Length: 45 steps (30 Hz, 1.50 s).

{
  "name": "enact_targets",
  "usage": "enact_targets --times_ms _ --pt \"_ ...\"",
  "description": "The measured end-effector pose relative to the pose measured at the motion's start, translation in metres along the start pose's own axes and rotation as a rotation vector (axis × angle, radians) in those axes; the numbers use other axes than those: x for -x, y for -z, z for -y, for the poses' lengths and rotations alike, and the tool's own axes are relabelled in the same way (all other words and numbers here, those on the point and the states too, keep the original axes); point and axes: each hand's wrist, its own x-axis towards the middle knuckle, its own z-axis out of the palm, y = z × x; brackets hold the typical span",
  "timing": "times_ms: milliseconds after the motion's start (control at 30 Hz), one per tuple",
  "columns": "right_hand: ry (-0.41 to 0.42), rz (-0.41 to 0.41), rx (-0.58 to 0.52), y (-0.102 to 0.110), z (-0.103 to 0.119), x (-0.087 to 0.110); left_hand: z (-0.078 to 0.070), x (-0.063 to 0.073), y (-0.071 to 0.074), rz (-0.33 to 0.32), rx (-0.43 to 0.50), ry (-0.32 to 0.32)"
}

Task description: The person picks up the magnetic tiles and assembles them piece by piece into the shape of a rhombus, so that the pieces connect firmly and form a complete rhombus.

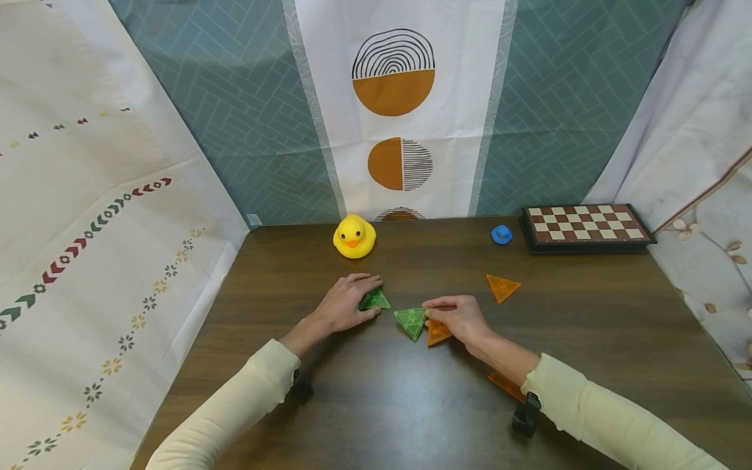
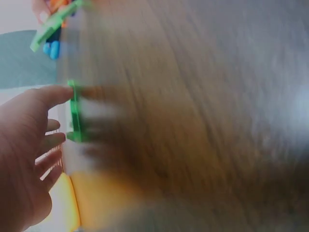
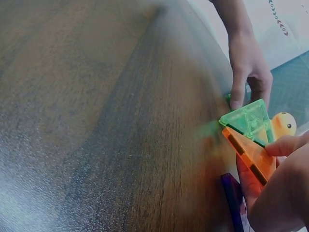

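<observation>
In the head view my left hand (image 1: pixel 346 303) is at a green triangular magnetic tile (image 1: pixel 375 299) lying on the table, thumb and fingers at its edges. The left wrist view shows that green tile (image 2: pixel 75 113) between thumb and fingertips. My right hand (image 1: pixel 464 320) pinches an orange triangular magnetic tile (image 1: pixel 437 331). A second green triangular tile (image 1: pixel 411 321) meets the orange one edge to edge. Both appear raised and tilted in the right wrist view, where the orange tile (image 3: pixel 251 154) partly hides behind my fingers.
Another orange triangle (image 1: pixel 502 287) lies to the right, and an orange piece (image 1: pixel 506 386) shows partly under the right forearm. Along the back are a yellow rubber duck (image 1: pixel 354 236), a small blue duck (image 1: pixel 502 235) and a chessboard box (image 1: pixel 587 225). The table (image 1: pixel 364 405) is dark wood.
</observation>
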Motion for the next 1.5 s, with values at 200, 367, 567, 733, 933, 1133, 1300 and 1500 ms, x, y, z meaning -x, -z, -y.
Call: enact_targets --times_ms 200,367,567,733,933,1133,1300,1500 --pt "0.005 0.010 0.007 0.001 0.002 0.000 -0.021 0.003 0.003 -0.098 0.192 -0.051" --pt "0.005 0.026 0.009 0.001 0.003 0.000 -0.039 0.007 0.004 -0.101 0.390 -0.043" --pt "-0.016 0.043 -0.009 -0.002 0.004 -0.001 -0.047 0.011 0.003 -0.082 0.474 0.015" --pt "-0.003 0.064 -0.002 -0.005 0.004 -0.002 -0.043 0.015 0.004 -0.088 0.491 0.046" --pt "0.026 0.086 0.036 -0.009 0.008 -0.004 -0.031 0.025 0.010 -0.051 0.476 0.055" --pt "0.026 0.084 0.182 -0.017 0.011 -0.009 -0.015 0.038 0.018 0.037 0.474 0.057" --pt "0.052 0.088 0.289 -0.023 0.013 -0.012 -0.004 0.051 0.022 0.093 0.492 0.028" --pt "0.131 0.109 0.395 -0.029 0.010 -0.018 0.006 0.064 0.026 0.159 0.480 -0.001"
